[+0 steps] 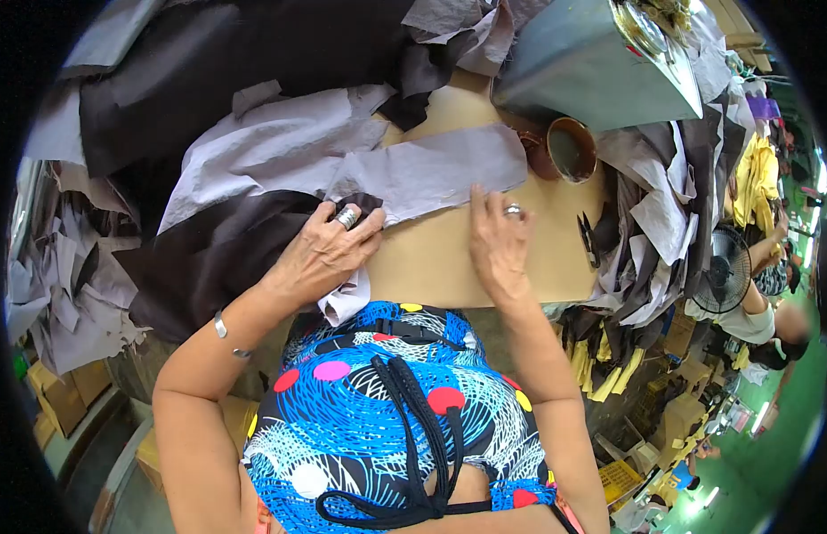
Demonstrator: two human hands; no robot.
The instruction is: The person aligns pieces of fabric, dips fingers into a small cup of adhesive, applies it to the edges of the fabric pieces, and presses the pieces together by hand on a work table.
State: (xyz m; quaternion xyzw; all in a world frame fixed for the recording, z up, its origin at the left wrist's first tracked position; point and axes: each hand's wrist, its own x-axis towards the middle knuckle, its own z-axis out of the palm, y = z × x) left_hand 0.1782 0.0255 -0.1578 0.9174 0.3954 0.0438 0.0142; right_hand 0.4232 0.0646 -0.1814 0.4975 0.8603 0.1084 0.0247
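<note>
My left hand point(335, 245), a ring on one finger, has its fingers bent and closed on a dark cloth point(244, 222) at the left of the tan board. A dark fold shows at its fingertips. My right hand point(502, 245), also ringed, has its fingers apart, its fingertips at the lower edge of a pale grey fabric strip point(440, 169). It does not appear to grasp the strip, which lies flat across the board between the hands. A larger crumpled grey piece point(262, 151) adjoins its left end. A small rolled pale piece point(346, 298) hangs below my left wrist.
A brown mug point(571, 151) stands beyond the strip's right end, near a grey metal box point(600, 62). Dark snips point(588, 240) lie at the board's right side point(556, 258). Fabric piles point(653, 205) flank the board. A fan point(723, 271) and a person point(760, 325) are farther right.
</note>
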